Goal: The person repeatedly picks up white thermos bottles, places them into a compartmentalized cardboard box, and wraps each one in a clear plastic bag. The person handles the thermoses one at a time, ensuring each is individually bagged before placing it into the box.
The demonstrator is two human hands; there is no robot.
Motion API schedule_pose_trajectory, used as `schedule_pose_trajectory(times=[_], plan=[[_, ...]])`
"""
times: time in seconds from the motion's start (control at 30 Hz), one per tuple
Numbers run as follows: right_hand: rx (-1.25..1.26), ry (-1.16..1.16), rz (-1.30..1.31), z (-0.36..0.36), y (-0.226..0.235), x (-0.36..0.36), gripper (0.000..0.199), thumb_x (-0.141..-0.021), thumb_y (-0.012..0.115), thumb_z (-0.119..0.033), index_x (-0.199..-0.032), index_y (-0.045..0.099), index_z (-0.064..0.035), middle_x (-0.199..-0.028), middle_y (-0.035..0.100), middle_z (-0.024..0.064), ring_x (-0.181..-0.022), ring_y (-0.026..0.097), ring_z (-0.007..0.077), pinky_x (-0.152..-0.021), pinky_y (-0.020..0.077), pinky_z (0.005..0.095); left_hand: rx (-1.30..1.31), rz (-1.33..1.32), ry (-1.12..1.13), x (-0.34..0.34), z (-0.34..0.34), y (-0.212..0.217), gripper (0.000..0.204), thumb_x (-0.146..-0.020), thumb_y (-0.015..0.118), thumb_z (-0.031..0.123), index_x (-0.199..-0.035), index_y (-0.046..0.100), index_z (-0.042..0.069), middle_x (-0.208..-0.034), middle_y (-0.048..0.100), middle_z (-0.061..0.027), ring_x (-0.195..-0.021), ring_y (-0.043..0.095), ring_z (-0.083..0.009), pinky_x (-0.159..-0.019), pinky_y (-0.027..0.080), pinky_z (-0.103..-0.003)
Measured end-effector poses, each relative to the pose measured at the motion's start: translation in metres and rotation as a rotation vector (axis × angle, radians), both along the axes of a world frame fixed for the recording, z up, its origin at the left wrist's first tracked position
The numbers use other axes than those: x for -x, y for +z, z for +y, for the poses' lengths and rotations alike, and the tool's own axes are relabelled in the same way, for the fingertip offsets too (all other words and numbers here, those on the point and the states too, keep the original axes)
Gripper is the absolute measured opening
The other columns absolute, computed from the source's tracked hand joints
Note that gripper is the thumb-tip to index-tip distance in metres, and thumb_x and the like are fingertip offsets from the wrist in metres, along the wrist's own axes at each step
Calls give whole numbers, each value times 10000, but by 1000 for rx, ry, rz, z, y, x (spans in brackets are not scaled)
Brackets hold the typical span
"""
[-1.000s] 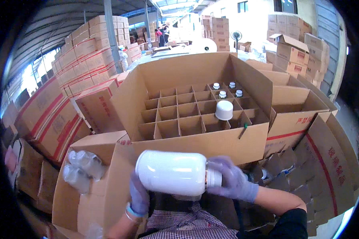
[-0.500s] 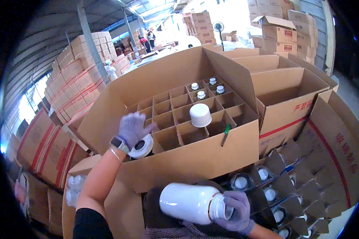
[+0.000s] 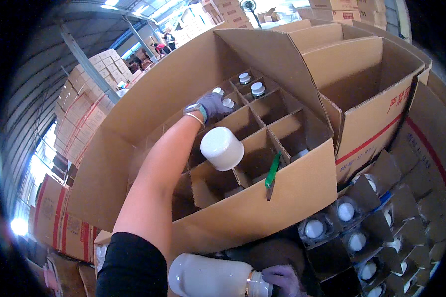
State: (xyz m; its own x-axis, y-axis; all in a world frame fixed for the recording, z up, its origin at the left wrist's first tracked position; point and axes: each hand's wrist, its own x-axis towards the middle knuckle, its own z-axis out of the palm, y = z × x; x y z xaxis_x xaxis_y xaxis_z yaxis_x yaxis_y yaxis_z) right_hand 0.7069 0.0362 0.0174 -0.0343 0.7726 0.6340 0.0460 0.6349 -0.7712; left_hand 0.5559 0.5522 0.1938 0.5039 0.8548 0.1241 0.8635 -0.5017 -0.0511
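Observation:
My left hand, in a grey glove, reaches into the divided cardboard box. Its fingers close round the white cap of a small bottle, whose body is hidden between the dividers. Low in front of me my right hand, also gloved, grips the neck of a large glossy white bottle lying on its side. That bottle's mouth points right. A wide white lid rests on top of the dividers, nearer me than my left hand. More white-capped bottles stand in the far cells.
A green-handled tool hangs over the box's front wall. At lower right another divided carton holds several white-capped bottles. Open cartons stand to the right. Stacked boxes and distant people are behind.
My left hand has moved right and farther into the box, from spread fingers near a white tape roll to a capped bottle. The roll is out of sight. My right hand still holds the large bottle.

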Motion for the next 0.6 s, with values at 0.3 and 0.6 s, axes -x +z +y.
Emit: schedule_pose_trajectory(times=[0.3,0.6], plan=[[288,112,337,-10,7,13,667,-800,757,-423,-1283,558,-7,-1248,574,211,-1193,529,388,-1011,430,480,-489,-455,53,89,-195,136,559,-724,832,359,-1139,620,51,-1027,691,-147,-953,686,-267,-835,533,-369],[197,-296,520,-14,81,-15,359,-1002,512,-251,-1287,507,-31,-1083,631,150,-1011,636,259,-914,538,387,-235,-783,-130,191,-499,101,781,-618,868,183,-1296,515,25,-1075,626,-142,-1034,631,-250,-954,492,-371]])
